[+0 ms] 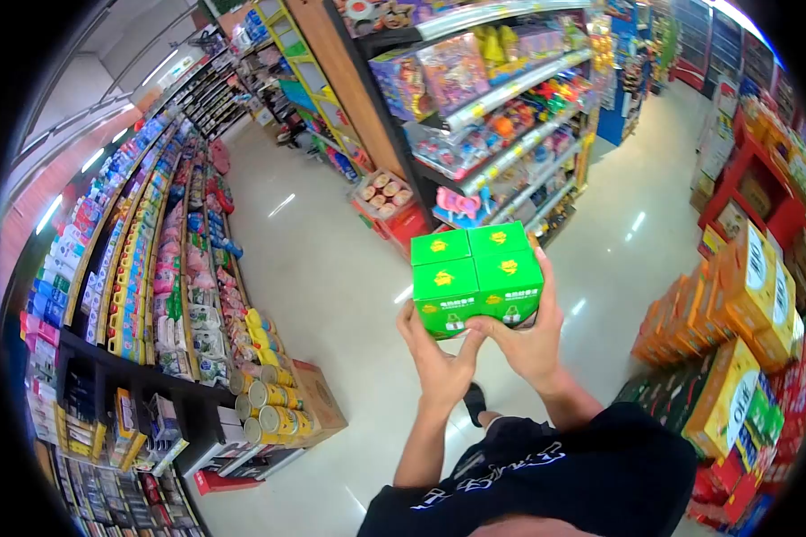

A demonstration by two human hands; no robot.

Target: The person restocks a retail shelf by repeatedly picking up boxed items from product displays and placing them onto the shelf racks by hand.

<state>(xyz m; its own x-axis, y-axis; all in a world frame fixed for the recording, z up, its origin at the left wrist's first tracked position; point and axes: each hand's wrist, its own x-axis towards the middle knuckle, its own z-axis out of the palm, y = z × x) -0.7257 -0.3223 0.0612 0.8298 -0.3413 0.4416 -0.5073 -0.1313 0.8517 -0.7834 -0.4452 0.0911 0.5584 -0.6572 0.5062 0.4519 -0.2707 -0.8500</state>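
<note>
Both hands hold a block of several green boxes (476, 277) out in front of my body, above the shop floor. Each box has a yellow emblem on top, and white lettering runs along the side facing me. My left hand (441, 362) wraps the near left corner, thumb pressed against the front face. Gripping the right side is my right hand (533, 340), its fingers reaching up along the edge and its thumb on the lower front. The two thumbs lie close together. The undersides of the boxes are hidden.
Curved shelves (139, 242) of bottles and packets line the left, with yellow cans (278, 407) at their end. A toy shelf (501, 107) stands ahead, a red crate of jars (385, 201) beside it. Stacked yellow cartons (748, 286) rise at right. Glossy floor (304, 242) runs between them.
</note>
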